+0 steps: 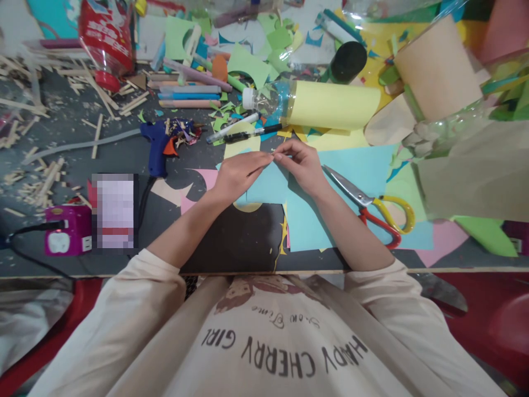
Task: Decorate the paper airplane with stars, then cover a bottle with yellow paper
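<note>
Both hands meet over a light blue paper (264, 187) lying on the dark table (235, 242), and that paper serves as the landmark here. The left hand (239, 173) and the right hand (301, 165) come together fingertip to fingertip at the paper's far edge, pinching something small between them; what exactly sits in the pinch is too small to tell, though it looks like the paper's own edge or a thin strip of it. A larger blue sheet (314, 215) lies under and to the right of the paper. Just right of the paper lie scissors (372, 207) with yellow and red handles, blades shut, pointing toward the right hand. Beyond the paper, a pen (252, 132) and a white marker (231, 128) lie side by side, and past them a clear bottle (314, 103) wrapped in yellow paper lies on its side. Left of the paper sits a blue glue gun (155, 144), and farther left a pink power strip (68, 230). Paper scraps (248, 60) and wooden sticks (45, 176) litter the table's far and left parts.
</note>
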### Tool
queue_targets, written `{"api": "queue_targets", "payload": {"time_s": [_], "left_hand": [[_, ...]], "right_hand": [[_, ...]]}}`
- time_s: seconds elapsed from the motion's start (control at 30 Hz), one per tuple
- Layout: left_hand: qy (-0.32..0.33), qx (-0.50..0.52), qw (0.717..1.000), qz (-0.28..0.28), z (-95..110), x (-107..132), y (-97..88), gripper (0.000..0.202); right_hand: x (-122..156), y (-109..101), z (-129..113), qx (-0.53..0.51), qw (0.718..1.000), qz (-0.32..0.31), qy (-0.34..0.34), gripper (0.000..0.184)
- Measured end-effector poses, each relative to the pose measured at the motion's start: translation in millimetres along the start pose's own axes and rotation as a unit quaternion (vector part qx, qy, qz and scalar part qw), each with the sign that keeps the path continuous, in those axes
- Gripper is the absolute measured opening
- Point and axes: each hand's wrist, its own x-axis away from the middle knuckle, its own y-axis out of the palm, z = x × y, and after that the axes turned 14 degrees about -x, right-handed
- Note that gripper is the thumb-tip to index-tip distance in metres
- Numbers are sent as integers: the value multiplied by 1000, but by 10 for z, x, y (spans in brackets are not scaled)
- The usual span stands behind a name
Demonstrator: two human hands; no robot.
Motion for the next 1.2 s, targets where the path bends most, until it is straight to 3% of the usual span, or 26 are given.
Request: {"api": "queue_targets", "payload": {"time_s": [0.13,0.3,0.43,0.7,1.2], "left_hand": [[-20,-17,999,-21,55,-40,-38,32],[-167,105,978,-65,75,-149,-94,38],[-221,167,956,-95,43,-182,-107,42],[-235,177,951,-93,47,-192,-120,36],[-241,152,956,-69,25,-178,-100,17]], "right_hand": [[8,-2,-3,-10,1000,9,0,46],[12,12,-28,-1,1000,13,-4,46],[15,13,-32,2,1000,10,-11,44],[19,15,21,22,999,25,-38,44],[34,12,1,58,998,29,-20,42]]}}
